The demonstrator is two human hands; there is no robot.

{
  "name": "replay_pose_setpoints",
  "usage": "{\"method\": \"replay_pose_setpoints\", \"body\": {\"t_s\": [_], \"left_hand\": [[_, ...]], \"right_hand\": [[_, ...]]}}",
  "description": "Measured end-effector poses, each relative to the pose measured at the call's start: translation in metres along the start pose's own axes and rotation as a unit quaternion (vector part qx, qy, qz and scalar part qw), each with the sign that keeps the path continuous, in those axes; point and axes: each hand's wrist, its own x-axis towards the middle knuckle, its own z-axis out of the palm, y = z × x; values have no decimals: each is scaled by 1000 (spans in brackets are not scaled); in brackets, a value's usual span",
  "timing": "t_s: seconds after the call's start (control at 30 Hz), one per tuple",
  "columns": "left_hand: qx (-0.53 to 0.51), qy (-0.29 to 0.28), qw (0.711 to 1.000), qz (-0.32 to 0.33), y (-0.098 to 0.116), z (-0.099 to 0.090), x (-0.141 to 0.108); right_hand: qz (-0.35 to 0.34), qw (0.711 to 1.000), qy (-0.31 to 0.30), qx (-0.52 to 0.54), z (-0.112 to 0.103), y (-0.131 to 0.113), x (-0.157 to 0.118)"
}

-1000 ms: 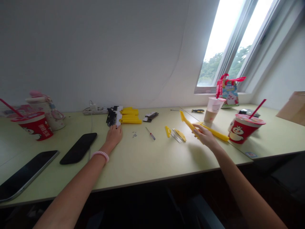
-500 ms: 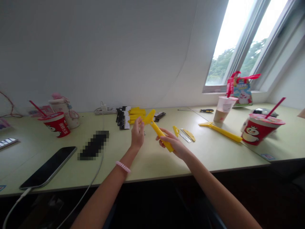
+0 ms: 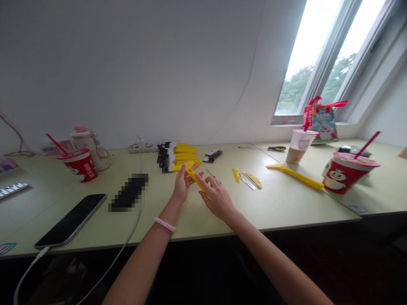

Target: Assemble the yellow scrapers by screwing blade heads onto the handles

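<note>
A yellow scraper (image 3: 197, 179) is held over the table in front of me, its wide head to the left. My left hand (image 3: 181, 185), with a pink coil band on the wrist, is closed round the scraper near its head. My right hand (image 3: 218, 198) is closed over the handle's lower end. A thin grey sliver shows by the right fingers; I cannot tell what it is. To the right lie a small yellow part (image 3: 236, 175), a flat metal blade (image 3: 248, 181) and a yellow blade cover (image 3: 254, 180).
Packed yellow scrapers (image 3: 184, 153) are piled behind my hands, beside small black packets (image 3: 213, 155). A second scraper (image 3: 295, 176) and a screwdriver (image 3: 276, 148) lie right. Red cups (image 3: 340, 173) stand on both sides. A phone (image 3: 71, 220) with a cable is at left.
The scraper has moved left and lower, its head now flatter. My right hand has shifted left along with it and turned so that its back faces up.
</note>
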Motion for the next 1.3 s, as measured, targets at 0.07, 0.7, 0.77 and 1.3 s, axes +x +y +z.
{"method": "replay_pose_setpoints", "body": {"t_s": [0.07, 0.7, 0.77, 1.3], "left_hand": [[11, 15, 1000, -8, -2, -2, 2], [93, 98, 987, -91, -18, -14, 12], [93, 99, 986, -95, -18, -15, 12], [111, 101, 984, -96, -19, -16, 7]], "right_hand": [[-10, 1000, -7, 17, -6, 8, 0], [322, 912, -91, -235, -45, 124, -17], [328, 911, -105, -227, -44, 123, -16], [359, 899, -159, -193, -44, 131, -9]]}}
